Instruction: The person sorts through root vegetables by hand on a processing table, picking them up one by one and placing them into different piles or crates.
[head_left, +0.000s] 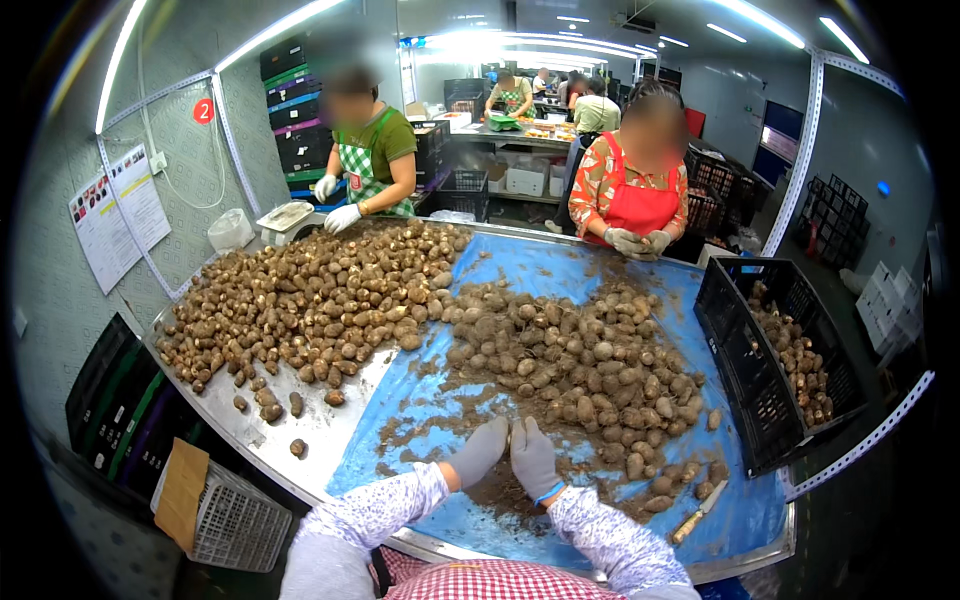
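Note:
My left hand (482, 452) and my right hand (534, 459), both in grey gloves, meet over the soil-strewn blue sheet (439, 517). Their fingertips close on a small brown item, mostly hidden, probably a taro corm. Just beyond them lies a heap of soil-covered taro corms (577, 352) with hairy roots. A larger pile of cleaner corms (300, 300) covers the left side, partly on bare metal. To the right of my right hand, a knife with a light handle (697, 512) rests on the sheet near several loose corms.
A black plastic crate (731, 375) holding corms stands at the table's right edge. Two gloved co-workers (371, 157) (634, 180) stand across the table. A scale (287, 217) sits at the far left corner. A grey basket (240, 517) and stacked black crates (124, 412) are at lower left.

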